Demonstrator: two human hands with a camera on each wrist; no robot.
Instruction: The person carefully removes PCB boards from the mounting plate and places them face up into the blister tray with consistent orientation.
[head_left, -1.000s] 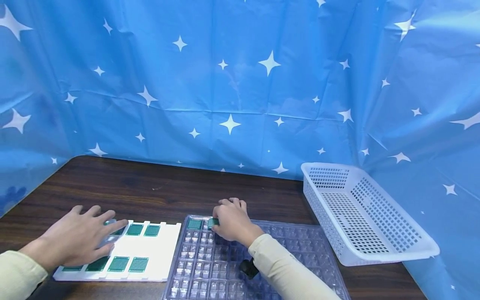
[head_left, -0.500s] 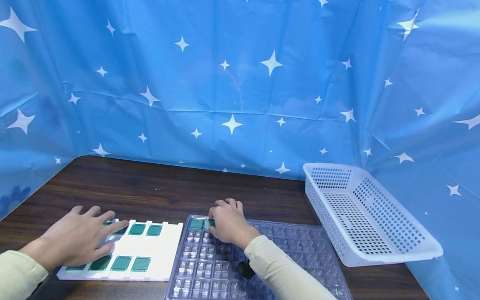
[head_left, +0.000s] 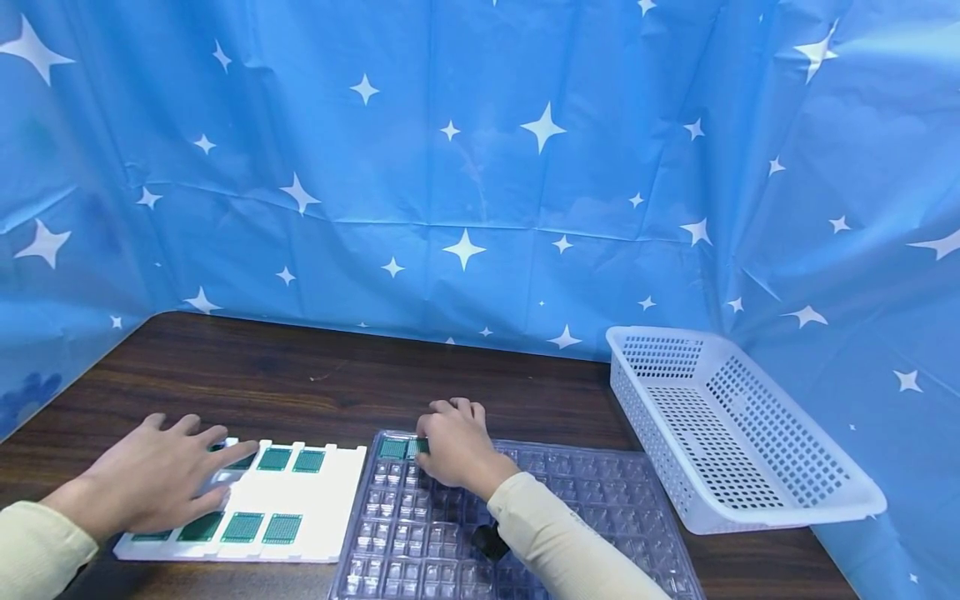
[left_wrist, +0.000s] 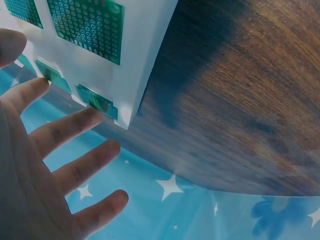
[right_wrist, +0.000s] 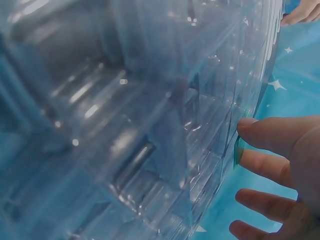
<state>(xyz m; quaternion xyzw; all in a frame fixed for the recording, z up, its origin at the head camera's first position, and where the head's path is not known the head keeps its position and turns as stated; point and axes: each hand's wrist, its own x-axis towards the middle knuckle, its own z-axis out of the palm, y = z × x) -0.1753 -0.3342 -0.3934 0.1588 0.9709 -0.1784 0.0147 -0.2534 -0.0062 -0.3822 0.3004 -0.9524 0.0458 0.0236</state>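
Observation:
My right hand (head_left: 459,446) is at the back left of a clear plastic tray (head_left: 420,533) with many small pockets. Its thumb and index finger pinch a small green perforated circuit board (right_wrist: 238,154) at the tray's back row, partly hidden by the fingers. Beside it, another green circuit board (head_left: 392,448) lies in the corner pocket. My left hand (head_left: 150,475) spreads over the left part of a white holder (head_left: 330,500), fingers fairly straight. Several green boards (head_left: 282,528) sit in the holder in two rows. In the left wrist view, fingertips are at the boards (left_wrist: 97,101) along one edge.
A white perforated basket (head_left: 622,375) stands right of the tray, at the back right of the dark wooden table (head_left: 300,375). A blue curtain with white stars (head_left: 465,167) hangs behind and around the table. A black object (head_left: 491,542) is by the right wrist.
My right hand has shifted slightly left with the pinched board, closer to the corner board, then stays still. The left hand keeps its place on the holder. The head view turned slightly.

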